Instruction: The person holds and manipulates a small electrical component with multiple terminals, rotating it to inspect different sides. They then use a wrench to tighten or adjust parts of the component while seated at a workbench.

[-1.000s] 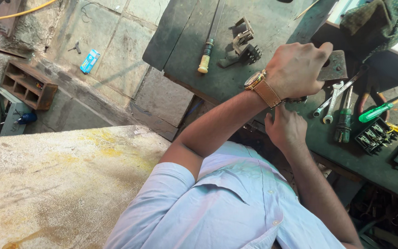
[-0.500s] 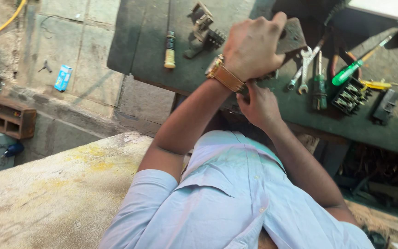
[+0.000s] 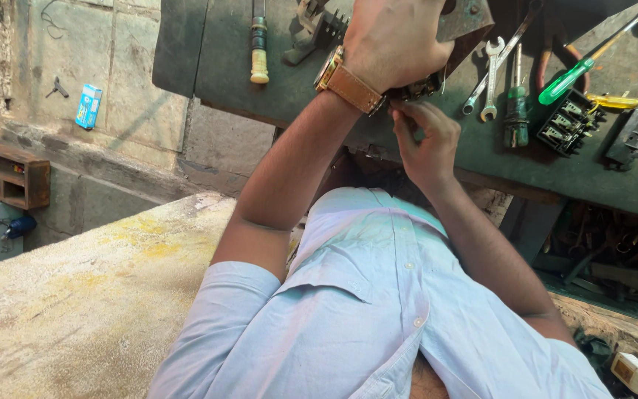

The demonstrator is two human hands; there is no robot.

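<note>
Head view looked down over a pale blue shirt (image 3: 378, 310) to a dark green workbench (image 3: 208, 52). On the bench, the left hand (image 3: 396, 41), with a brown-strapped watch (image 3: 345, 81) at the wrist, was clamped over a dark electrical part (image 3: 419, 87) beneath a rusty metal plate (image 3: 467, 22), fingers curled around it. Just below, the right hand (image 3: 426, 144) pinched something small at the part's lower edge, fingertips closed; what they held was too small to tell. Right of the hands lay two spanners (image 3: 490, 81), a green-handled screwdriver (image 3: 566, 81) and a black terminal block (image 3: 566, 122). Left of them lay a yellow-tipped screwdriver (image 3: 259, 52).
</note>
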